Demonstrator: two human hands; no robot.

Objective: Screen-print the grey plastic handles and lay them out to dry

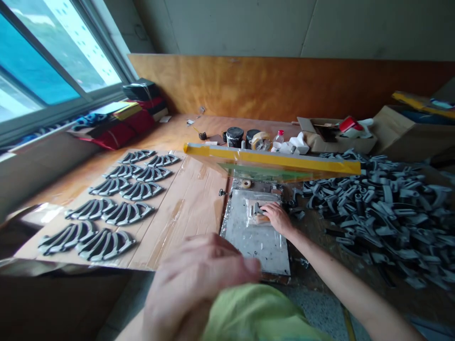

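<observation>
My right hand [277,218] has its fingertips closed on a small grey curved part [257,207]. This part rests on a tape-wrapped block [251,219] on a speckled grey board [237,237]. Close to the camera, my left hand [202,277] is blurred, its fingers curled and its thumb pointing right. Whatever it holds, if anything, is hidden. Beyond my right hand, a screen frame edged in yellow tape [273,157] stands tilted up over the back of the board. A roll of tape [246,183] lies beneath it.
Grey fan-shaped parts [130,214] lie in paired rows on cardboard [185,189] at left. A big pile of loose grey parts [384,213] covers the right side. Behind the frame are black-lidded jars [235,137], a red-capped bottle [279,137] and an open carton [320,142].
</observation>
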